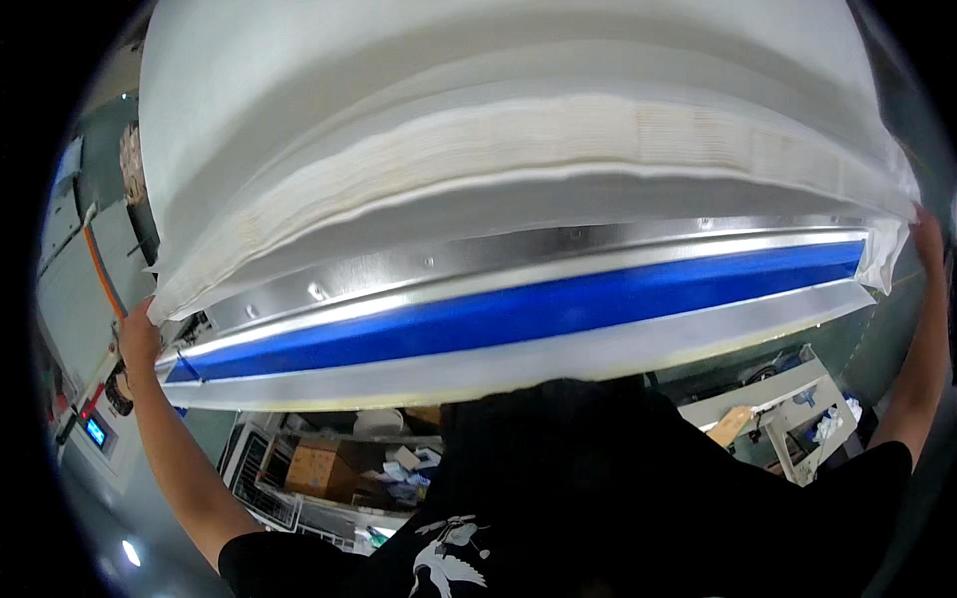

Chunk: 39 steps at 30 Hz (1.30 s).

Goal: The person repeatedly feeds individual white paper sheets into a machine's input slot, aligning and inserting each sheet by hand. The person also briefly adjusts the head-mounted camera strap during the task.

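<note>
A wide stack of thin white fabric-like layers [558, 130] spreads before me, its many edges showing along the near side. At its left corner, my left hand [140, 337] is closed on the white material. My right hand [927, 237] grips the far right corner, where a loose white flap [879, 257] hangs down. Both arms are stretched wide. Under the near edge of the layers lies a shiny metal strip [469, 254] with small round fasteners. In front of it runs a long blue band [518, 311], then a pale whitish ledge [498, 371]. My fingers are only partly visible.
To the left stands a pale machine with a small lit screen [96, 431] and an orange hose [104, 267]. Below are a cardboard box [321, 468] among small items, and a white frame or cart [797, 414] at the right. My torso is close to the ledge.
</note>
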Each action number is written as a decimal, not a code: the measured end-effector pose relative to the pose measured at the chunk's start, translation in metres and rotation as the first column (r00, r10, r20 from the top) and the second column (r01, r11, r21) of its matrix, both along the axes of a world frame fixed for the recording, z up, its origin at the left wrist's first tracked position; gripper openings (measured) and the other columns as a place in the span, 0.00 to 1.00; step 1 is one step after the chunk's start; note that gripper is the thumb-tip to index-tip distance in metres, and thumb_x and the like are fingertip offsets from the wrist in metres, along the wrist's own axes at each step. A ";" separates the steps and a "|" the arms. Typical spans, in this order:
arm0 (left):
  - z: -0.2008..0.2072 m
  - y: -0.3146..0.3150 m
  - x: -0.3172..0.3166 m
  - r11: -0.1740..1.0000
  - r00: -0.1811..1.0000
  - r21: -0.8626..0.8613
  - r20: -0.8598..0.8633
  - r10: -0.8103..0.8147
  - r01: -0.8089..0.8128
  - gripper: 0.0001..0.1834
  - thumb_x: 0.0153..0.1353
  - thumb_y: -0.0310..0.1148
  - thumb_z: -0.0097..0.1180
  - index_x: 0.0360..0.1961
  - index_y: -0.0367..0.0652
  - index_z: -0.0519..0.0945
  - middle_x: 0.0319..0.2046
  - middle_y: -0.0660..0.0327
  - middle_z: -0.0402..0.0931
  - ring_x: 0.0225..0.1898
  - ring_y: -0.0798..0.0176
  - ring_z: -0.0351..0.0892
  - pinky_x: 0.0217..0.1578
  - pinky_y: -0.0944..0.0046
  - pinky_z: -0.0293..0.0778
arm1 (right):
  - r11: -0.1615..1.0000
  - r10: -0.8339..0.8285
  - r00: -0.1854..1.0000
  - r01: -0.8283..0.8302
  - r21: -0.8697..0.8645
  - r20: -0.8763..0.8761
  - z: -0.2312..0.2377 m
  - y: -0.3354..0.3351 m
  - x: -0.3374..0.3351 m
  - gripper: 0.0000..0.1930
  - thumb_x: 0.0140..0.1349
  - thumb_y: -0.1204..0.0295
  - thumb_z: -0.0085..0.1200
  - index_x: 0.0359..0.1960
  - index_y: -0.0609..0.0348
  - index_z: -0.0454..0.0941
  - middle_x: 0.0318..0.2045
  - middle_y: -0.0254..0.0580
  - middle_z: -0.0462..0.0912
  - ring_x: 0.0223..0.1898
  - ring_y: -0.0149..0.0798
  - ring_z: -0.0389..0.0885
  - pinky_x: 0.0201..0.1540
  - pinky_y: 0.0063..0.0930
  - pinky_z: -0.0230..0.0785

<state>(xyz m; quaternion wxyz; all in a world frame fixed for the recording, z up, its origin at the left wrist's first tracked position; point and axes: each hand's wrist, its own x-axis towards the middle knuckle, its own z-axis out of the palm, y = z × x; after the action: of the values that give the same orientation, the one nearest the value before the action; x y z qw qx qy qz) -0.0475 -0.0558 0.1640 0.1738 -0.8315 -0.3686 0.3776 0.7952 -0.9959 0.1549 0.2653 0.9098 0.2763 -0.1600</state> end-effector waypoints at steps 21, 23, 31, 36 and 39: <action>-0.131 -0.134 -0.101 0.905 0.733 -0.386 -0.666 -0.141 -0.177 0.13 0.57 0.34 0.47 0.37 0.46 0.83 0.42 0.57 0.80 0.46 0.53 0.79 0.44 0.53 0.74 | 0.884 0.012 0.920 -0.193 -0.426 -0.392 -0.094 -0.078 -0.177 0.12 0.58 0.73 0.43 0.39 0.60 0.78 0.39 0.51 0.79 0.42 0.53 0.77 0.47 0.44 0.69; -0.134 -0.132 -0.104 0.927 0.727 -0.280 -0.686 -0.011 -0.250 0.14 0.58 0.34 0.47 0.42 0.44 0.81 0.45 0.57 0.79 0.47 0.53 0.78 0.43 0.48 0.75 | 0.876 -0.003 0.915 -0.192 -0.442 -0.403 -0.106 -0.096 -0.168 0.12 0.58 0.73 0.42 0.39 0.61 0.78 0.41 0.54 0.78 0.43 0.53 0.76 0.47 0.45 0.68; -0.126 -0.088 -0.146 0.886 0.878 0.180 -0.149 0.454 -0.427 0.20 0.56 0.38 0.55 0.50 0.45 0.75 0.45 0.56 0.78 0.46 0.50 0.78 0.42 0.53 0.75 | 0.916 0.026 0.886 -0.207 -0.343 -0.464 -0.111 -0.080 -0.182 0.10 0.53 0.75 0.44 0.34 0.66 0.76 0.36 0.57 0.76 0.41 0.57 0.73 0.47 0.46 0.66; -0.157 -0.070 -0.150 0.982 0.982 -0.012 0.011 0.187 -0.187 0.22 0.55 0.37 0.56 0.51 0.43 0.73 0.47 0.50 0.75 0.48 0.45 0.74 0.46 0.50 0.71 | 0.901 -0.286 0.812 0.046 -0.432 -0.509 -0.095 -0.009 -0.221 0.21 0.43 0.67 0.57 0.40 0.64 0.78 0.39 0.57 0.80 0.42 0.55 0.78 0.44 0.45 0.70; -0.163 -0.081 -0.123 0.972 0.971 -0.022 0.038 0.236 -0.235 0.20 0.58 0.35 0.45 0.51 0.42 0.74 0.46 0.47 0.75 0.46 0.42 0.74 0.45 0.49 0.70 | 0.858 -0.345 0.759 0.017 -0.513 -0.552 -0.108 0.035 -0.228 0.26 0.36 0.65 0.63 0.43 0.58 0.79 0.40 0.53 0.81 0.44 0.53 0.78 0.46 0.41 0.71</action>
<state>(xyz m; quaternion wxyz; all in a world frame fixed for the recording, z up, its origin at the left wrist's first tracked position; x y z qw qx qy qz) -0.1705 -0.1363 0.0009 0.1133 -0.7906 -0.4649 0.3820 0.5675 -0.9612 0.0467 0.3570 0.7320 0.2077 -0.5419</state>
